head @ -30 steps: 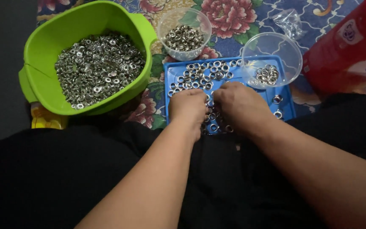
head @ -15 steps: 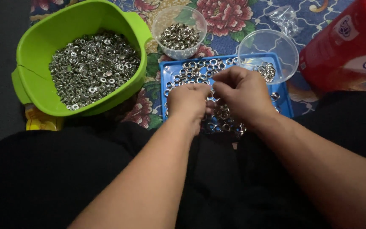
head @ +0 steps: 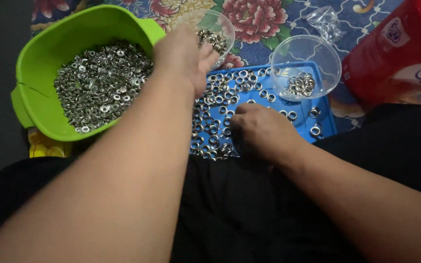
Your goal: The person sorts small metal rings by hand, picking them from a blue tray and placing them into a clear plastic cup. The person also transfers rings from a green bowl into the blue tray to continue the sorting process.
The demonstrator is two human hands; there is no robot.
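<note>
Metal eyelets (head: pixel 219 114) litter the blue tray (head: pixel 325 117), crowded toward its left side and sparse at the right edge. The right hand (head: pixel 259 129) rests curled on them, fingers bent under; any grip is hidden. The left hand (head: pixel 183 53) hovers loosely open over the clear cup (head: pixel 218 29), beside the green tub (head: pixel 49 53). A second clear cup (head: pixel 305 65) overlaps the tray's far edge.

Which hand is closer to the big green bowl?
Left. The left hand hovers by the green bowl rim; the right hand rests farther away on the blue tray.
</note>
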